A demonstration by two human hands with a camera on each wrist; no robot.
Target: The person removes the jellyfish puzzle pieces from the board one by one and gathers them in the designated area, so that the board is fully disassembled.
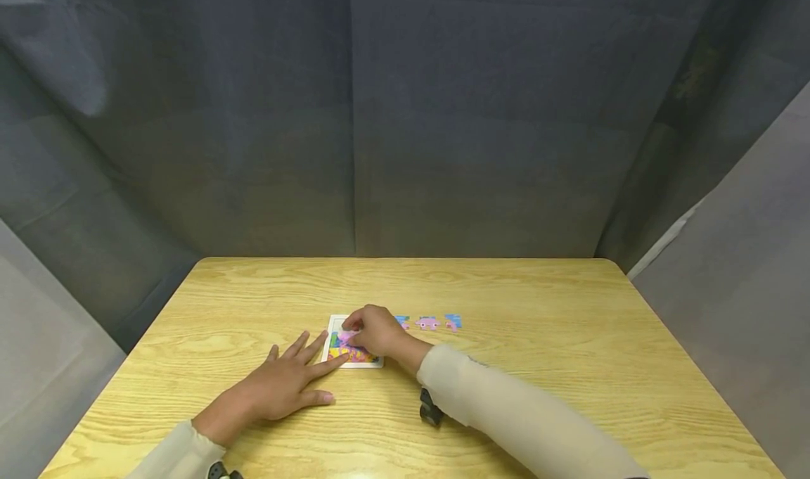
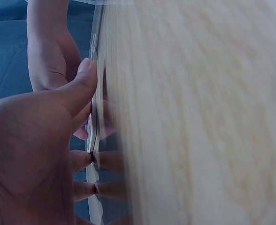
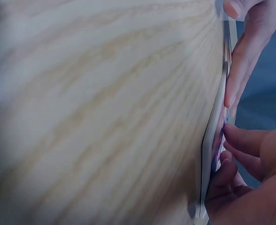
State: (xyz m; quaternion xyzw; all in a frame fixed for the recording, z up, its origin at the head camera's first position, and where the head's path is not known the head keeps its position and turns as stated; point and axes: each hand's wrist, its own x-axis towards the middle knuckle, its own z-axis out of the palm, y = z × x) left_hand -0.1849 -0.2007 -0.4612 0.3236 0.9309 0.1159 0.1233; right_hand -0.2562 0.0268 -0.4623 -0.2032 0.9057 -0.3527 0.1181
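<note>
A small white-rimmed jigsaw board lies on the table, its lower part filled with yellow, pink and blue picture pieces. My left hand is spread flat beside it, with the index fingertip resting on the lower part of the picture. Over the board's upper part, my right hand has curled fingers and thumb pinching a pink puzzle piece; the fingers hide part of it. Seen from the right wrist, the board's edge runs beside the bent fingers, and the thumb tip touches the picture.
Loose puzzle pieces lie in a row right of the board: a pink one with eyes, a blue and pink one, and another partly behind the right hand. The wooden table ends at a grey curtain.
</note>
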